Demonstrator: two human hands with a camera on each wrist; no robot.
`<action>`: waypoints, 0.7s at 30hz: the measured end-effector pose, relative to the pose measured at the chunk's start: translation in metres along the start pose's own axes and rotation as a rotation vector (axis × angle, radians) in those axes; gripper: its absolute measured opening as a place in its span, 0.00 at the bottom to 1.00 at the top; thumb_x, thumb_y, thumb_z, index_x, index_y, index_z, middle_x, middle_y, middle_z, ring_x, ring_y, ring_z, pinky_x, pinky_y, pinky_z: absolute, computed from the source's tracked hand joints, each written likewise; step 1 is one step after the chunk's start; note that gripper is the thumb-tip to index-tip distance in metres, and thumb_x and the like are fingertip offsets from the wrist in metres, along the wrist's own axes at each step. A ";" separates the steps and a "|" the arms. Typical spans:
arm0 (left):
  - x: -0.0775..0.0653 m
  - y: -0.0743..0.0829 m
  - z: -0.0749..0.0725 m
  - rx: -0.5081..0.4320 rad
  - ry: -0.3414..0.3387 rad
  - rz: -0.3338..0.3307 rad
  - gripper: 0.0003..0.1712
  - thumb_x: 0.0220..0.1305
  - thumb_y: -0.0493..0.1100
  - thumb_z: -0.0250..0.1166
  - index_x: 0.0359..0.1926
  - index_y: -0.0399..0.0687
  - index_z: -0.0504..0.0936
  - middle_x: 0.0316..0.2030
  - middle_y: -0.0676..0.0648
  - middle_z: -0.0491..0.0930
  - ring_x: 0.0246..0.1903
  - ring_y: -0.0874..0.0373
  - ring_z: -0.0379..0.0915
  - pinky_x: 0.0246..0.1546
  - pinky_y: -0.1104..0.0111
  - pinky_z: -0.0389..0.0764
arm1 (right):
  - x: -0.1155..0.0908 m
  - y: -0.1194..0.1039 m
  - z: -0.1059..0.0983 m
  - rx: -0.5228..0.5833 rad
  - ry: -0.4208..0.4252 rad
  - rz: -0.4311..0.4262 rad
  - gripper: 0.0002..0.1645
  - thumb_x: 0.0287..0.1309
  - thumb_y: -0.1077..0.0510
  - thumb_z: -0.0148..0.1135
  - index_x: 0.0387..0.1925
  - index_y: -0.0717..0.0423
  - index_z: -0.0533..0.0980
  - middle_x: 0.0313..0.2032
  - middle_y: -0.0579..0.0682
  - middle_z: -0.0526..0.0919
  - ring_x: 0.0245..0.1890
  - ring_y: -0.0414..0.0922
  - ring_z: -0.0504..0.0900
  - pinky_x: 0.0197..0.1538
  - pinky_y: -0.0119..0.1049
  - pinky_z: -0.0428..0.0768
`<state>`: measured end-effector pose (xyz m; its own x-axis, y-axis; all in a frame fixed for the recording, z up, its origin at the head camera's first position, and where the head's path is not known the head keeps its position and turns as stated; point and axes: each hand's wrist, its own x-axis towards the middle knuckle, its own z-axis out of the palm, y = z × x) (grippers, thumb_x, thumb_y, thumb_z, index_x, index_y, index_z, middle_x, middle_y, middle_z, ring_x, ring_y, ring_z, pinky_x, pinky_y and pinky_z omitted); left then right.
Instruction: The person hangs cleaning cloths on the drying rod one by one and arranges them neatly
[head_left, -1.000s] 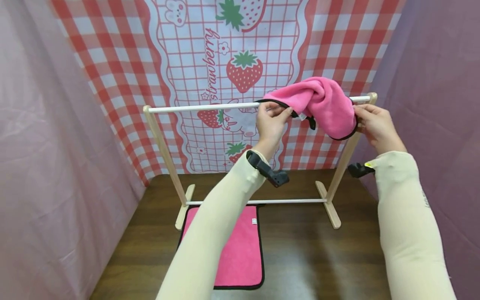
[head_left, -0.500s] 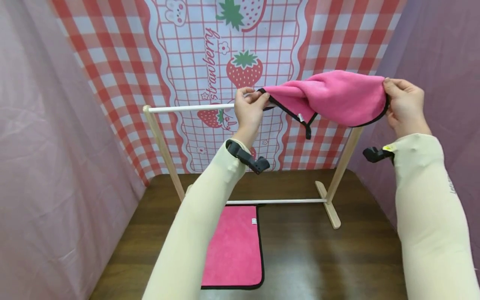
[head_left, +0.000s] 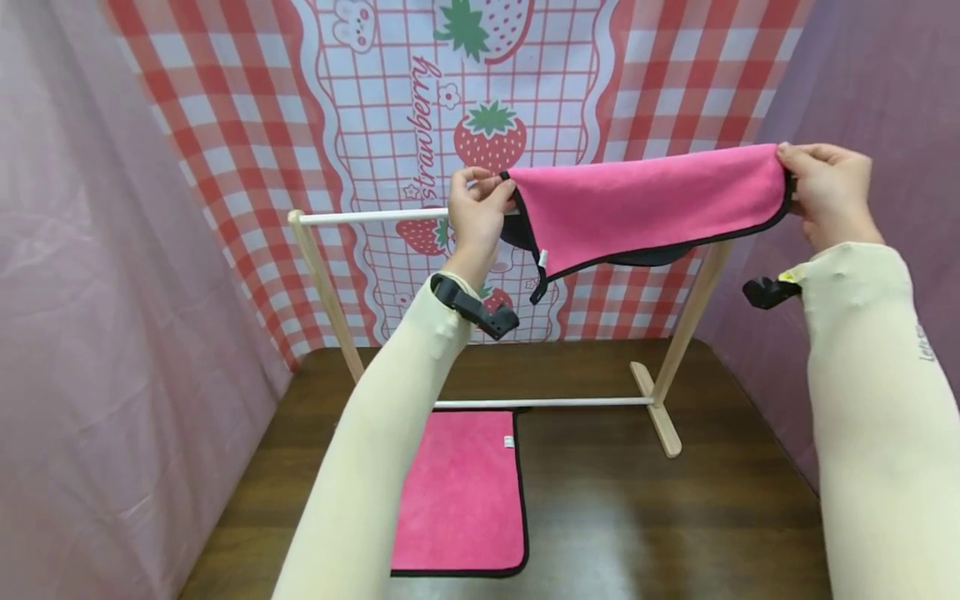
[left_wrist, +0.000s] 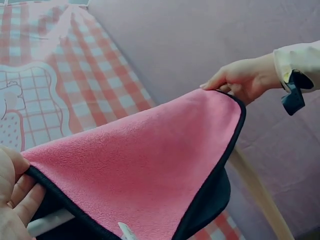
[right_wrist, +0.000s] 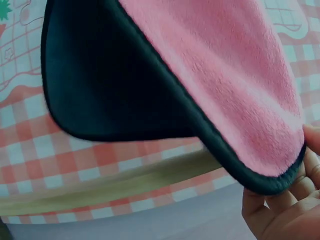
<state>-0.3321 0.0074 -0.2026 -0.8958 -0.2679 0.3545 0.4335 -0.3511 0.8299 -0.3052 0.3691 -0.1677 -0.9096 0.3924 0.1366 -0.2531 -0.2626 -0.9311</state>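
A pink towel (head_left: 652,204) with black edging is stretched between both hands at the rack's white top rail (head_left: 375,217). Its left end is pinched by my left hand (head_left: 477,217), thumb on the pink face. At the far right my right hand (head_left: 832,196) grips the other end. The pink front flap bears a white tag (head_left: 543,258) and a black loop (head_left: 537,292). Behind that flap, the right wrist view shows a dark layer (right_wrist: 110,90) hanging lower. In the left wrist view a short piece of the rail (left_wrist: 50,222) shows beneath the towel.
A second pink towel (head_left: 465,492) lies flat on the brown table (head_left: 600,508), partly hidden by my left sleeve. The rack's right wooden leg (head_left: 686,325) and lower white bar (head_left: 570,402) stand behind. A strawberry-print cloth (head_left: 262,150) hangs at the back, pink curtains at both sides.
The bunched towel has been pulled out straight and smooth. My right hand has moved right and up, my left hand left and slightly up; both kept their hold.
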 end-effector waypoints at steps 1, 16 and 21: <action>-0.001 -0.002 -0.001 0.002 -0.002 0.000 0.14 0.62 0.25 0.64 0.43 0.39 0.69 0.35 0.41 0.80 0.26 0.57 0.77 0.35 0.66 0.85 | -0.001 0.002 -0.002 -0.021 -0.003 0.016 0.07 0.56 0.59 0.72 0.24 0.54 0.86 0.18 0.45 0.81 0.14 0.39 0.77 0.17 0.29 0.78; -0.004 -0.022 -0.014 0.095 -0.038 -0.052 0.15 0.61 0.27 0.67 0.44 0.38 0.72 0.37 0.39 0.82 0.28 0.56 0.79 0.36 0.67 0.86 | -0.019 0.062 -0.035 0.035 -0.051 -0.033 0.09 0.58 0.66 0.69 0.23 0.58 0.87 0.18 0.48 0.84 0.17 0.39 0.82 0.19 0.30 0.80; -0.005 -0.028 -0.018 0.098 -0.043 -0.039 0.16 0.60 0.26 0.67 0.46 0.33 0.72 0.40 0.32 0.83 0.26 0.58 0.79 0.35 0.67 0.86 | -0.024 0.079 -0.044 0.055 -0.075 -0.020 0.05 0.56 0.67 0.70 0.27 0.59 0.88 0.20 0.49 0.86 0.19 0.40 0.84 0.22 0.31 0.82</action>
<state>-0.3382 0.0030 -0.2355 -0.9160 -0.2166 0.3377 0.3886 -0.2704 0.8808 -0.2885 0.3773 -0.2595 -0.9260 0.3310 0.1815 -0.2869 -0.3045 -0.9083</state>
